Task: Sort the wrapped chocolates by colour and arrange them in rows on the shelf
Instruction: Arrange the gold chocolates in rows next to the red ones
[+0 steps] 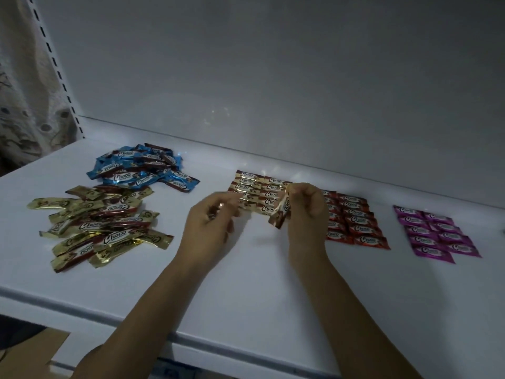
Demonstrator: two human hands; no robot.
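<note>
Shelf (246, 296): smooth white sheet with a rounded front lip, lower frame. Left hand (210, 228), centre: fingers curled in, tips by the left edge of the gold rows; can't tell if it grips anything. Right hand (306, 214), just right of centre: thumb and fingers pinch the top end of a gold chocolate (282, 212). It is a flat oblong in glossy, crinkled foil and hangs tilted below the fingertips, over the gold rows (259, 192), which lie flat in two columns. Further right: red rows (352, 222), partly behind the right hand, then purple rows (434, 233), well apart. Left: loose gold pile (101, 228), wrappers overlapping. Behind it, blue pile (142, 168). Far: matte grey back panel (273, 77); slotted upright (57, 69), upper left.
</note>
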